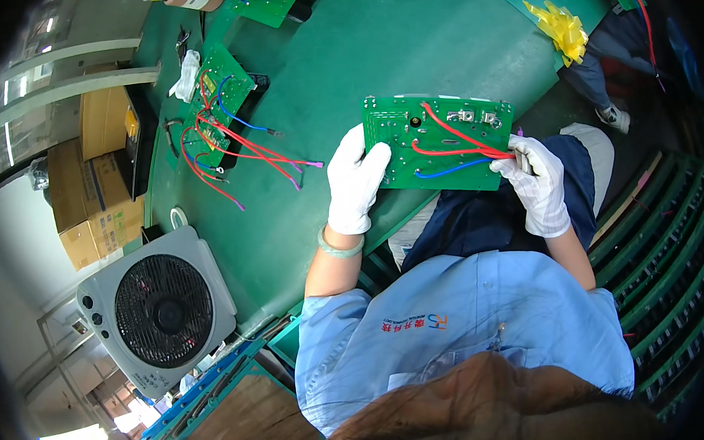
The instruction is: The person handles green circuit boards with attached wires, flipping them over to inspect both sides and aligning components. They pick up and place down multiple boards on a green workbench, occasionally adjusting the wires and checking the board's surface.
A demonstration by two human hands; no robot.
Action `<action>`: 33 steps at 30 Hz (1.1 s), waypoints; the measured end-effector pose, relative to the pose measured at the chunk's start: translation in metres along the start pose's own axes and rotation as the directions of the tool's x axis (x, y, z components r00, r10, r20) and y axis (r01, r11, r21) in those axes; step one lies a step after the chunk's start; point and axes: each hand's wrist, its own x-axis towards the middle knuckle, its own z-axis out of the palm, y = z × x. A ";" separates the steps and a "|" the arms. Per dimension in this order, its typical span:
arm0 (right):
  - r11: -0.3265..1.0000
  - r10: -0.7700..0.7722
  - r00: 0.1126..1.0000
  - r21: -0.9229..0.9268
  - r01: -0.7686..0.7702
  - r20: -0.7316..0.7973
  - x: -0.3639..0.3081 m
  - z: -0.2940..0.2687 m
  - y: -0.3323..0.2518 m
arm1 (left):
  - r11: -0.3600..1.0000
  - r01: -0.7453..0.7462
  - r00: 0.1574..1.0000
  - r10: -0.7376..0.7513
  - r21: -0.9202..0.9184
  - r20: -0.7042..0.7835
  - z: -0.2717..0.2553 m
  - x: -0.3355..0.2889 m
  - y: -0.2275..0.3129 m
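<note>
A: Where is the board right now?

B: The green circuit board [436,143] is up off the green bench [427,39], held between both gloved hands. The left hand [354,184] is closed on its left edge, thumb over the face. The right hand [538,183] is pinched shut on the red wires [461,142] where they bunch past the right edge.

A: How do you reckon it handles?

B: Light and stiff, I'd say, a flat rigid plate. The wires are soft and floppy, and a blue wire [452,170] trails below the red ones. The small metal parts near the top edge look delicate.

A: Best place to grip?

B: By the bare edges, as the left hand does. Tugging the wires could strain their joints.

A: Anything nearby?

B: Another wired board [218,103] lies well off to the left of the left hand, and a grey fan [161,309] sits below that.
</note>
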 end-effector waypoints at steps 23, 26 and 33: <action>0.988 -0.025 0.998 -0.148 0.034 0.060 0.013 -0.015 -0.005 | 0.992 0.124 0.992 -0.124 -0.014 0.009 0.004 0.017 0.007; 0.927 -0.267 0.960 -0.251 0.278 0.078 0.020 -0.023 -0.010 | 0.993 0.121 0.993 -0.121 -0.007 0.010 0.003 0.019 0.007; 0.824 -0.405 0.908 -0.387 0.414 0.109 0.029 -0.039 -0.037 | 0.991 0.137 0.991 -0.137 0.007 0.003 0.004 0.019 0.007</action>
